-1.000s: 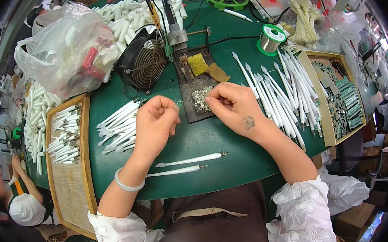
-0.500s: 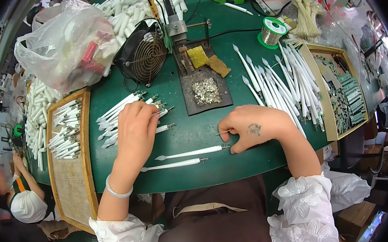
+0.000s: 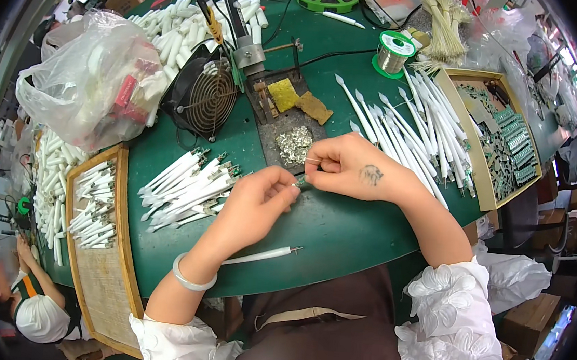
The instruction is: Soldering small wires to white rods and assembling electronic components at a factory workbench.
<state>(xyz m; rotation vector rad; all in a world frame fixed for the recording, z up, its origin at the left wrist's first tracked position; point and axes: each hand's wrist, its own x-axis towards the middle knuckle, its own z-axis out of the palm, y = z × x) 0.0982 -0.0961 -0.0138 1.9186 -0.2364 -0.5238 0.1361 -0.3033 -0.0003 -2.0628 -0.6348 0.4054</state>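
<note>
My left hand [image 3: 259,201] and my right hand [image 3: 354,169] meet over the table in front of the dark soldering stand [image 3: 280,159]. A small greenish piece [image 3: 300,181] shows between the fingertips. The left fingers are pinched; what they grip is mostly hidden. A thin pale wire [image 3: 313,159] pokes out of the pinched right fingers. Near the table's front edge lies one white candle-shaped stick [image 3: 261,255], its left end behind my left wrist. A pile of similar sticks [image 3: 181,188], with metal parts at their far ends, lies left of my left hand.
More flame-tipped sticks [image 3: 401,142] and a box of green circuit boards [image 3: 477,100] are at right. A solder spool [image 3: 394,52], black fan [image 3: 203,97] and plastic bag [image 3: 84,87] stand farther back. A wood-framed tray [image 3: 132,262] and another person [image 3: 40,309] are at left.
My hands have come together, the left moving right and the right moving left and away from me. Of two sticks at the front edge, only one still shows there.
</note>
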